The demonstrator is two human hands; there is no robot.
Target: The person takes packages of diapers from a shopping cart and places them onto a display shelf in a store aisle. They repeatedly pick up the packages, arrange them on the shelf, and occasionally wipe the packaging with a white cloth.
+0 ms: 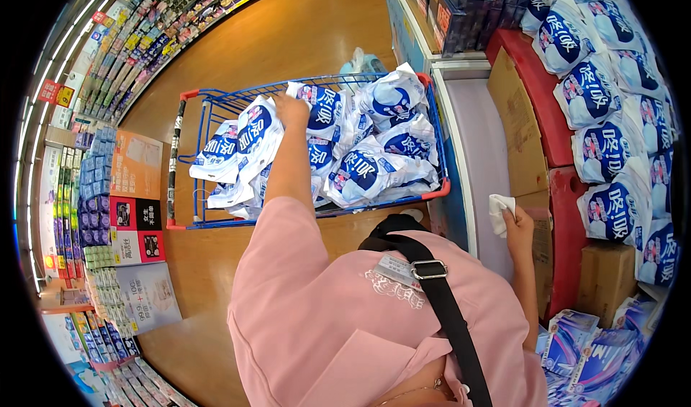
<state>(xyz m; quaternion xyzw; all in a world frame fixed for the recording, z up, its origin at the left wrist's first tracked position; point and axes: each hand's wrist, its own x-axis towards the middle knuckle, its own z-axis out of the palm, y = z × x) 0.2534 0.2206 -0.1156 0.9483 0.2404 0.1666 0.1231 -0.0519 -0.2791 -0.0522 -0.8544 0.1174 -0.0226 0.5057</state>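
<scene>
My left hand [293,111] reaches into the blue wire shopping cart [253,223], touching the soft white-and-blue plastic packs there. Its fingers lie between a leaning pack [259,129] on the left and another pack [325,109] on the right; whether they grip either one cannot be made out. More packs of the same kind, such as a large one [359,172] near the front, fill the cart in a loose heap. On the right, my right hand [519,223] pinches a crumpled white cloth or tissue [501,214] above a pale display shelf [478,153].
Matching packs [607,153] are stacked on a red stand [567,207] at right, near a cardboard box [607,277]. Blue-purple packages [572,337] lie below. Dark boxes [464,13] stand at the top. Stocked shelves [135,56] line the left, beyond the wooden-looking floor [216,277].
</scene>
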